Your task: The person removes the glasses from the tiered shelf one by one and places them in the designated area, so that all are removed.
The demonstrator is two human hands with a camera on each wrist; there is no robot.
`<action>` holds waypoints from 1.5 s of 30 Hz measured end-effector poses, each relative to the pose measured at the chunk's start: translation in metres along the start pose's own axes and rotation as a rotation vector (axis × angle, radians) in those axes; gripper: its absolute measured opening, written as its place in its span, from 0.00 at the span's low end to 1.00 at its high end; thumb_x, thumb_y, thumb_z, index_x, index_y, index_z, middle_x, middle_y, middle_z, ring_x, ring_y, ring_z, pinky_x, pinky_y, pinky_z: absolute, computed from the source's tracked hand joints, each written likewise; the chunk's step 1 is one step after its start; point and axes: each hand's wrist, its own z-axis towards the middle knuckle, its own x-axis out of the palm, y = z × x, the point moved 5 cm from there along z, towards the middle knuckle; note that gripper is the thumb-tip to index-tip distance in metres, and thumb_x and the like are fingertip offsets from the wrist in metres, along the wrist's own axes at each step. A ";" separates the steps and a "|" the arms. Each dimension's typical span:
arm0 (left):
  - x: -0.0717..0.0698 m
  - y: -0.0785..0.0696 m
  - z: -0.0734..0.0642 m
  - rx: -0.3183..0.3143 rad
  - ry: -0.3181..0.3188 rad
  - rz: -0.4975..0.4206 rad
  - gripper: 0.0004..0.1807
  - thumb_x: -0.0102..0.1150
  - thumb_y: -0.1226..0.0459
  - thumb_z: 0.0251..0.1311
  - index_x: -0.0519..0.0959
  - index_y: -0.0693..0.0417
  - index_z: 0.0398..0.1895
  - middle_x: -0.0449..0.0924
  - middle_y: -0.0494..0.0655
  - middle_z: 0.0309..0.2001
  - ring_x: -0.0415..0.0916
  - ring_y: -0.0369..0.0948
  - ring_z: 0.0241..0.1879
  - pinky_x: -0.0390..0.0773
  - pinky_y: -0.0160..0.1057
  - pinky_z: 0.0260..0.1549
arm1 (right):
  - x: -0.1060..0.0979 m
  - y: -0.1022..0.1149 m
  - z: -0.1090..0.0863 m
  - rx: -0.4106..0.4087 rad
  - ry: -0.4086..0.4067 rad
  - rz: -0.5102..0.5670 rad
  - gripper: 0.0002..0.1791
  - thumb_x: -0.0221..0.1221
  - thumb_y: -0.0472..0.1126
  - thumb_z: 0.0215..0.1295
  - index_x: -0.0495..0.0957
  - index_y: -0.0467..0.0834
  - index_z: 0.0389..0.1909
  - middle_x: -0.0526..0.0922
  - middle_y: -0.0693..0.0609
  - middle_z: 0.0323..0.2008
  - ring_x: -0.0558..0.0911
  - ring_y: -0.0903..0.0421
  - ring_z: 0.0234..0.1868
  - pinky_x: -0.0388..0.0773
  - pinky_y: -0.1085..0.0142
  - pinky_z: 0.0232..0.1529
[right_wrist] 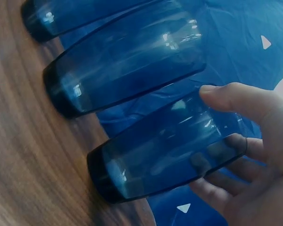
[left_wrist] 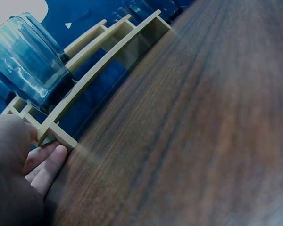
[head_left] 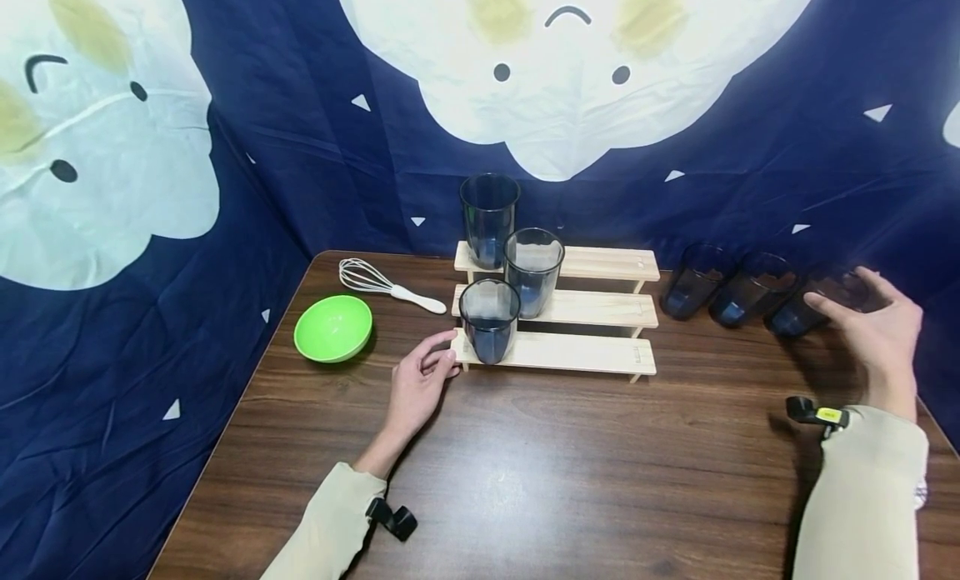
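Note:
At the right of the table, my right hand [head_left: 883, 334] grips the upper part of a tall dark-tinted glass [right_wrist: 151, 155], thumb on one side and fingers on the other. Through the glass wall some fingertips show. The base of this glass is at the tabletop. Two similar glasses, a middle one [right_wrist: 127, 61] and a left one [head_left: 696, 282], stand beside it. My left hand [head_left: 418, 384] pinches the left end of the front step of a three-step wooden rack [head_left: 577, 352]. Each step bears one tinted glass near its left side: front [head_left: 491, 323], middle [head_left: 534, 276], back [head_left: 489, 223].
A green bowl [head_left: 333, 328] sits at the table's left, with a white whisk [head_left: 393, 288] behind it. Dark blue cloth [head_left: 300, 105] with white cloud faces hangs behind the table and along its left side. The brown wooden table [head_left: 570, 463] extends in front of the rack.

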 end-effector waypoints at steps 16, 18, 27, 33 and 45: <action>-0.001 0.003 -0.002 0.001 -0.007 0.006 0.18 0.63 0.76 0.77 0.84 0.63 0.67 0.91 0.68 0.49 0.92 0.62 0.47 0.95 0.37 0.47 | 0.010 -0.003 -0.001 -0.110 0.109 0.417 0.34 0.70 0.14 0.61 0.78 0.48 0.60 0.83 0.60 0.49 0.85 0.70 0.46 0.82 0.89 0.49; -0.001 0.003 -0.002 0.002 -0.006 0.005 0.18 0.63 0.76 0.77 0.84 0.64 0.67 0.91 0.69 0.49 0.92 0.62 0.47 0.96 0.37 0.47 | 0.010 -0.003 -0.002 -0.110 0.105 0.397 0.36 0.70 0.15 0.61 0.77 0.45 0.66 0.83 0.61 0.49 0.84 0.70 0.46 0.81 0.90 0.50; 0.000 0.002 -0.002 0.001 -0.004 -0.003 0.18 0.63 0.76 0.77 0.84 0.64 0.67 0.91 0.69 0.50 0.92 0.62 0.47 0.95 0.37 0.47 | 0.007 0.003 -0.003 -0.088 0.055 0.035 0.52 0.75 0.26 0.64 0.60 0.39 0.87 0.78 0.71 0.53 0.79 0.73 0.53 0.74 0.93 0.48; 0.001 0.002 -0.001 0.001 -0.001 0.004 0.18 0.63 0.75 0.77 0.84 0.63 0.67 0.90 0.69 0.51 0.92 0.63 0.47 0.96 0.38 0.47 | -0.002 0.014 -0.006 -0.085 -0.056 -0.151 0.50 0.76 0.39 0.65 0.65 0.50 0.86 0.77 0.62 0.68 0.75 0.70 0.64 0.70 0.85 0.67; 0.000 0.002 0.000 0.012 0.001 -0.012 0.18 0.63 0.76 0.77 0.84 0.65 0.67 0.90 0.69 0.52 0.91 0.63 0.48 0.96 0.38 0.47 | -0.011 0.053 -0.028 -0.220 -0.273 0.043 0.39 0.76 0.39 0.63 0.79 0.54 0.76 0.75 0.70 0.58 0.74 0.70 0.65 0.67 0.79 0.76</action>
